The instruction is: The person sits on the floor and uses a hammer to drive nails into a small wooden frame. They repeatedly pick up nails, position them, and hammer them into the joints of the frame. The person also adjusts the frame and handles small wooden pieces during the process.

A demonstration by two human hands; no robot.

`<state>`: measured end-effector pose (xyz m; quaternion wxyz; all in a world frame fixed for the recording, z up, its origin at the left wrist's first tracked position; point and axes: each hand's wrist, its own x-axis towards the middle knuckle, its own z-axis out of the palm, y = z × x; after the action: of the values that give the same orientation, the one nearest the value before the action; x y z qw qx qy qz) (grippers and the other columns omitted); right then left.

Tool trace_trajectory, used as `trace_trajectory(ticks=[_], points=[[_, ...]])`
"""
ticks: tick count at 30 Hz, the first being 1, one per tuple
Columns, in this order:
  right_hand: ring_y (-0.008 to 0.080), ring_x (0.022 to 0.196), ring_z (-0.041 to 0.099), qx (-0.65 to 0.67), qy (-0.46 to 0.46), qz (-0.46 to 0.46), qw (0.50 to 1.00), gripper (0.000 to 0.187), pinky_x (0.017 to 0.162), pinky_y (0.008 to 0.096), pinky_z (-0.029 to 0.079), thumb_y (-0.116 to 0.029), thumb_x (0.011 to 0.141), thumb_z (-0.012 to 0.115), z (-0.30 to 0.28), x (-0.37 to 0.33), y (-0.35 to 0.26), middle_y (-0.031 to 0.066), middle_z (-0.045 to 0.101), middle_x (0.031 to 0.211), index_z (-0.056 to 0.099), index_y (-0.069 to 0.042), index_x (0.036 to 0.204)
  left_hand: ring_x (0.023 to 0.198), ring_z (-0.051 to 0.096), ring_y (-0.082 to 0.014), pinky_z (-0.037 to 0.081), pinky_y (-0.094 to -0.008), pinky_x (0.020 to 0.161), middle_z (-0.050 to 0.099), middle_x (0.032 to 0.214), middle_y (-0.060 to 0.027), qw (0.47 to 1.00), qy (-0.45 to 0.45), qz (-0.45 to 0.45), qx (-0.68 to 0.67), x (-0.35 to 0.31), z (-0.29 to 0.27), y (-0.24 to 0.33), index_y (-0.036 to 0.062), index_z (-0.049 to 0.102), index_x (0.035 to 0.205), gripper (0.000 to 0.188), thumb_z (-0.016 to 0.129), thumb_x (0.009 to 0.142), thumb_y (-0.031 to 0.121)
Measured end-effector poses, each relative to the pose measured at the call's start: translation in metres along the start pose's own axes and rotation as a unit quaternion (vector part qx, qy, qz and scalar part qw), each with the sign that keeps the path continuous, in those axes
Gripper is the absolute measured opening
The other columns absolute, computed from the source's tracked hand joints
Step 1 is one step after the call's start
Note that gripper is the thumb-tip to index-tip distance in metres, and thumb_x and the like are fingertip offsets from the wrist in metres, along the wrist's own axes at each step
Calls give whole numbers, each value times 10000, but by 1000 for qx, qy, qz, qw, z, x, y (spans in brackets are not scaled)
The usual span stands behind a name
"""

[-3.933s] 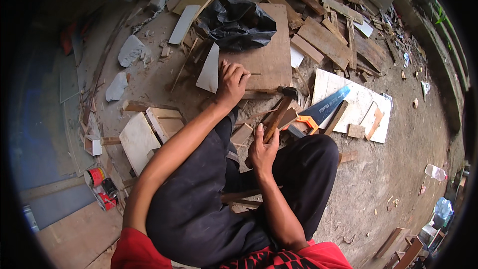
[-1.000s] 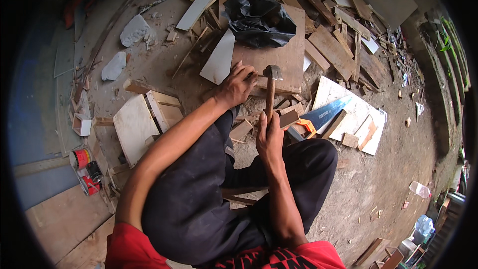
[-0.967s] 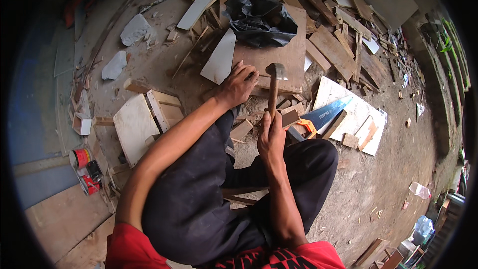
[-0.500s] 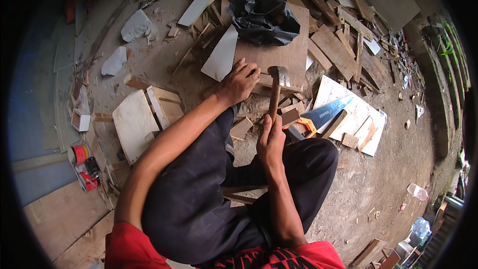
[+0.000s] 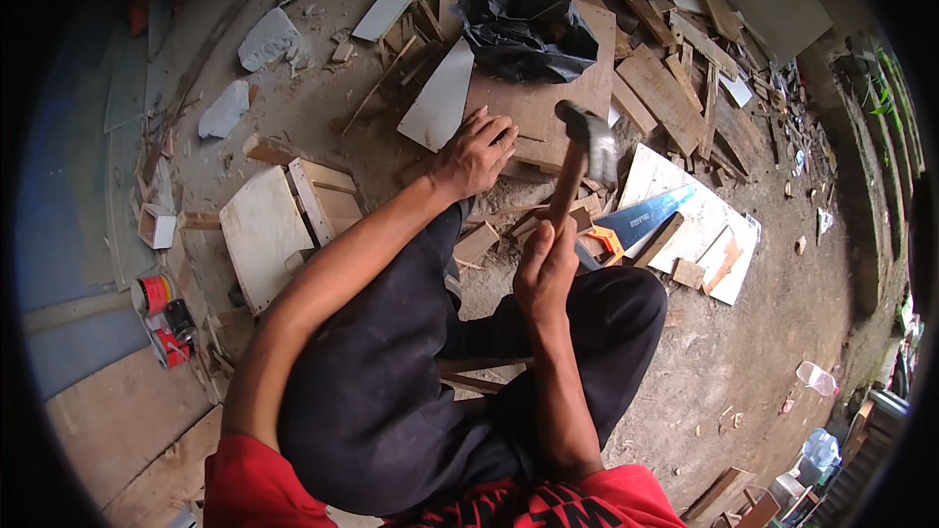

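Observation:
My right hand [image 5: 545,272] is closed round the wooden handle of a hammer [image 5: 566,192]. The metal head, slightly smeared by motion, is raised to the right of my left hand. Bent over the near edge of a brown board [image 5: 523,106], my left hand [image 5: 475,153] has its fingers drawn together. A thin dark nail [image 5: 531,140] sticks out from its fingertips toward the hammer; the grip itself is partly hidden. A black plastic bag [image 5: 526,27] lies on the board's far part, and a white panel piece [image 5: 440,98] lies against its left side.
Right of my knees, a handsaw [image 5: 641,220] with an orange handle rests across a white board [image 5: 722,225]. Wood scraps [image 5: 665,103] pile up at far right. A wooden box-like piece [image 5: 264,235] stands at left, near red cans [image 5: 161,318]. Broken white chunks [image 5: 269,39] lie farther off.
The hammer head has lifted away from the board's edge, up and to the right, toward me. My right hand has shifted slightly right; my left hand stays nearly where it was.

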<state>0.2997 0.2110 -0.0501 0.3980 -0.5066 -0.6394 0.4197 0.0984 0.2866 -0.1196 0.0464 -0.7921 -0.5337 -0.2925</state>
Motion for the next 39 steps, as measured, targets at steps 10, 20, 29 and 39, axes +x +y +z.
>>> trace_trajectory(ticks=[10,20,29,39], points=[[372,586,635,-33,-36,72,996,260,540,438,467,-242,1075,442,0,3,21,197,594,654,507,0,1006,1127,585,-342,397,-482,1101,601,1214,-159,999,9,-13,-47,1,4,-7,-9,652,1173,293,613,922,136],[483,633,609,-67,-53,64,994,267,539,511,432,-259,1070,452,15,8,32,271,588,670,487,0,1018,1151,582,-339,392,-504,1113,597,1215,-152,999,2,-16,-38,-3,7,-4,8,636,1225,327,627,918,120],[498,626,603,-81,-68,65,992,226,524,516,426,-220,1060,467,7,16,25,274,584,663,482,4,1036,1129,595,-342,393,-526,1107,591,1211,-150,999,28,2,-40,0,6,-9,2,645,1220,345,640,890,100],[533,690,607,-15,-27,72,997,255,547,541,438,-241,1059,473,6,6,30,319,601,707,463,11,1015,1096,584,-362,400,-528,1083,590,1182,-167,998,27,7,-48,-1,5,-7,-17,654,1163,286,623,905,103]])
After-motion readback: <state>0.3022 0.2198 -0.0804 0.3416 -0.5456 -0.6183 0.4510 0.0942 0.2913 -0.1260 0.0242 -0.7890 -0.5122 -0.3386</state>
